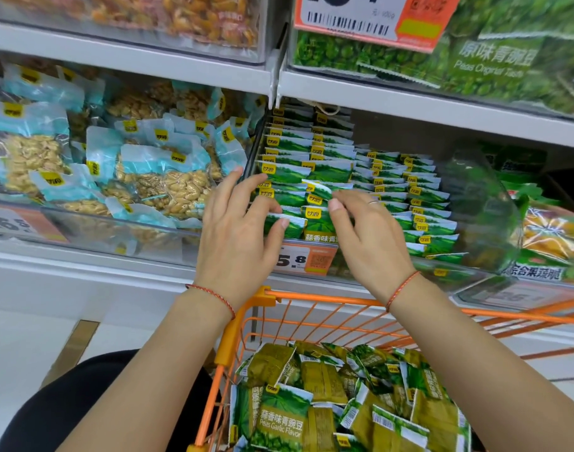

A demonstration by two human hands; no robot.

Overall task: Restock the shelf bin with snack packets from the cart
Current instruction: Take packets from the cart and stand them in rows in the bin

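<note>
**Clerk:** Item one, fingers. The left hand (236,230) is lying at centre frame with fingers straight and spread, tips pressing on the front rows of green pea packets (292,172). It is gripping nothing.

**Checker:** And the other?

**Clerk:** The right hand (367,230) is sitting just beside it, fingers bent over the packet tops, thumb and forefinger seeming to pinch the white edge of one tilted packet (316,189). Whether that pinch is closing fully cannot be told.

**Checker:** Item two, the stock itself.

**Clerk:** Packets are standing in close upright rows inside the clear shelf bin (487,203), centre to right of frame. More are lying loose in a heap in the orange cart (311,296) at lower centre, printed "Peas Garlic Flavor".

**Checker:** Handling?

**Clerk:** Judged light, small, crinkly film pouches, likely slick and prone to tipping over in the row. Best taken by the flat sealed top edge, or squared up several at once between flat palms.

**Checker:** Item three, surroundings.

**Clerk:** A grey shelf (132,53) is running across the upper frame. A neighbouring bin of pale blue nut packs (34,148) is filling the left. An orange price tag (307,261) is hanging below the pea bin. Pale floor is showing at lower left.
</note>
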